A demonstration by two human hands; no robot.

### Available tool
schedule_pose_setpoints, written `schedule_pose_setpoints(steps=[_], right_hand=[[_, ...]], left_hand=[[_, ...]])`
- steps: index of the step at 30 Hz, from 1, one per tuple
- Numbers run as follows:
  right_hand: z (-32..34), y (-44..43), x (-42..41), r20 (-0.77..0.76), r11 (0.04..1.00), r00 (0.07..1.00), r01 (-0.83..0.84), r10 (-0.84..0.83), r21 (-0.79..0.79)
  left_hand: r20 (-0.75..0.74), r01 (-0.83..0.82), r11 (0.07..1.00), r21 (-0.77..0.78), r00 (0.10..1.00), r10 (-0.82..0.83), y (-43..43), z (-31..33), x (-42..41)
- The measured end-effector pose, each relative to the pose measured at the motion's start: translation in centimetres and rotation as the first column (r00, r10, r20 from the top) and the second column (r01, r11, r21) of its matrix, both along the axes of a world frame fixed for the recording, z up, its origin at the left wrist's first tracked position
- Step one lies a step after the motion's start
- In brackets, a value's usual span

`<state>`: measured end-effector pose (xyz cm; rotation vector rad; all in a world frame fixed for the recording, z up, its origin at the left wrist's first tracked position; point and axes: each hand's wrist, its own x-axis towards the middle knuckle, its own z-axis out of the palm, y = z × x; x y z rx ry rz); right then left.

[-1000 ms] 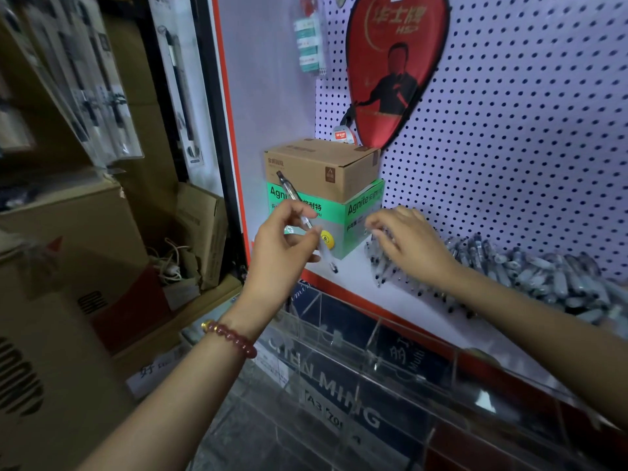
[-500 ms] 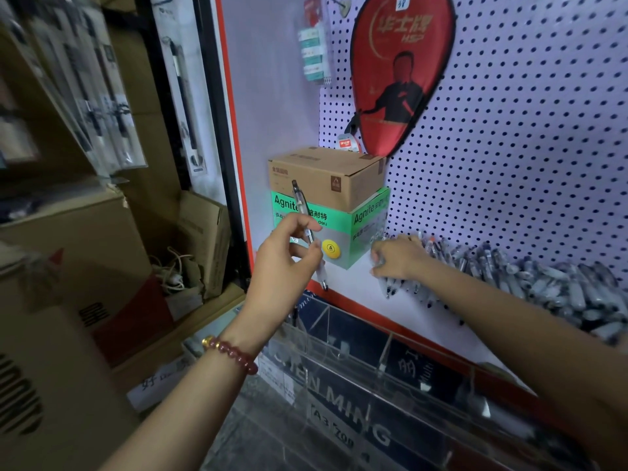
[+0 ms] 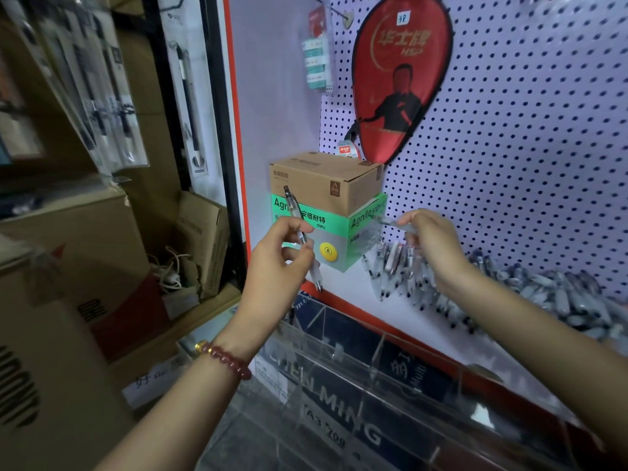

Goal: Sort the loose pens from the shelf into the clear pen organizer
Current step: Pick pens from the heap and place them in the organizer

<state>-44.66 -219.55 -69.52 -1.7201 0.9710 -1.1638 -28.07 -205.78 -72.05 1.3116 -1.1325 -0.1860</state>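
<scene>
**Entry: two pens in hand, stock on shelf**

Your right hand (image 3: 433, 246) was down in the pen pile (image 3: 530, 287) half a second ago. It is now lifted clear, fingertips pinching a second pen (image 3: 390, 222) (clear-bodied, blurred). Your left hand (image 3: 278, 256) keeps its thumb-and-finger grip on the first pen (image 3: 295, 215), tilted tip-down before the green box (image 3: 339, 246). The pile lies on the white shelf (image 3: 346, 283), right of that box. The clear organizer (image 3: 339, 355) sits below the shelf's red front edge. There is open air between your hands.

Both arms held extended forward. Left hand (image 3: 278, 256) raised, pen (image 3: 292, 205) pinched by thumb and fingers. Right hand (image 3: 431, 246) raised, clear pen (image 3: 389, 220) pinched.
</scene>
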Motion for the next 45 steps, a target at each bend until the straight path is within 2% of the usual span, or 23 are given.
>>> schedule_pose_setpoints(steps=[2, 5, 7, 10, 14, 16, 18, 20, 22, 24, 26, 27, 30, 33, 36, 38, 41, 43, 45], right_hand=[[0.3, 2.6, -0.1, 0.04, 0.996, 0.995, -0.091, 0.091, -0.022], [-0.2, 5.6, 0.7, 0.01, 0.962, 0.966, -0.255, 0.257, -0.102], [-0.6, 7.0, 1.3, -0.065, 0.905, 0.923, -0.384, 0.378, -0.186], [-1.3, 8.4, 2.0, -0.185, 0.814, 0.863, -0.504, 0.469, -0.287], [-1.9, 9.6, 2.7, -0.253, 0.78, 0.826, -0.561, 0.504, -0.277], [-1.7, 9.7, 2.8, -0.297, 0.774, 0.81, -0.578, 0.505, -0.259], [-1.1, 9.5, 2.6, -0.4, 0.766, 0.821, -0.546, 0.407, -0.341], [-0.5, 9.7, 2.5, -0.396, 0.776, 0.863, -0.474, 0.314, -0.417], [0.2, 9.5, 3.1, -0.241, 0.856, 0.92, -0.379, 0.308, -0.351], [1.3, 8.9, 3.6, -0.164, 0.921, 0.919, -0.377, 0.358, -0.101], [2.1, 8.5, 4.0, -0.155, 0.84, 0.828, -0.518, 0.54, 0.162], [2.2, 8.5, 4.2, -0.141, 0.8, 0.791, -0.567, 0.595, 0.197], [1.7, 8.8, 5.1, -0.093, 0.847, 0.844, -0.517, 0.528, 0.118], [1.4, 8.7, 5.3, -0.019, 0.899, 0.899, -0.437, 0.438, 0.026], [1.1, 7.5, 4.8, -0.08, 0.946, 0.964, -0.265, 0.254, -0.189], [0.5, 7.0, 4.6, -0.084, 0.953, 0.971, -0.236, 0.224, -0.191], [-1.1, 6.9, 4.9, -0.169, 0.952, 0.961, -0.248, 0.219, -0.177], [-2.2, 7.0, 5.2, -0.268, 0.943, 0.946, -0.245, 0.182, -0.226], [-3.0, 7.1, 5.4, -0.343, 0.932, 0.924, -0.261, 0.167, -0.25]], left_hand=[[-0.002, 0.002, 1.0, 0.003, 1.0, -0.002, 0.3, 0.1, -0.5], [-0.064, 0.042, 0.999, -0.003, 0.997, -0.042, 0.7, 0.3, -1.5], [-0.104, 0.098, 0.995, 0.007, 0.99, -0.097, 0.9, 0.4, -2.1], [-0.104, 0.155, 0.987, 0.042, 0.983, -0.15, 1.5, 0.3, -2.5], [-0.112, 0.167, 0.986, -0.009, 0.98, -0.167, 2.2, -0.2, -2.8], [-0.07, 0.163, 0.987, -0.009, 0.984, -0.163, 2.5, -0.3, -3.1], [-0.015, 0.172, 0.985, -0.024, 0.985, -0.173, 2.7, -0.1, -3.1], [0.017, 0.186, 0.982, -0.027, 0.982, -0.186, 3.0, 0.2, -2.7], [0.063, 0.176, 0.984, -0.005, 0.983, -0.175, 3.3, 0.5, -2.0], [0.115, 0.177, 0.984, -0.011, 0.978, -0.175, 3.6, 0.7, -1.2], [0.144, 0.233, 0.972, 0.006, 0.962, -0.231, 3.8, 0.6, -0.5], [0.155, 0.263, 0.964, 0.035, 0.952, -0.265, 3.9, 0.6, -0.2], [0.187, 0.288, 0.95, 0.124, 0.933, -0.307, 4.0, 0.3, 0.2], [0.135, 0.26, 0.957, 0.128, 0.951, -0.277, 4.1, 0.5, 1.0], [0.087, 0.12, 0.989, 0.082, 0.988, -0.127, 4.1, 1.0, 3.0], [0.059, 0.078, 0.978, 0.195, 0.994, -0.091, 4.1, 0.5, 4.2], [0.099, 0.064, 0.883, 0.465, 0.987, -0.123, 3.9, -0.8, 4.2], [0.061, 0.068, 0.858, 0.51, 0.991, -0.115, 3.5, -1.6, 3.7], [-0.008, 0.072, 0.868, 0.49, 0.997, -0.078, 3.1, -2.2, 3.6]])
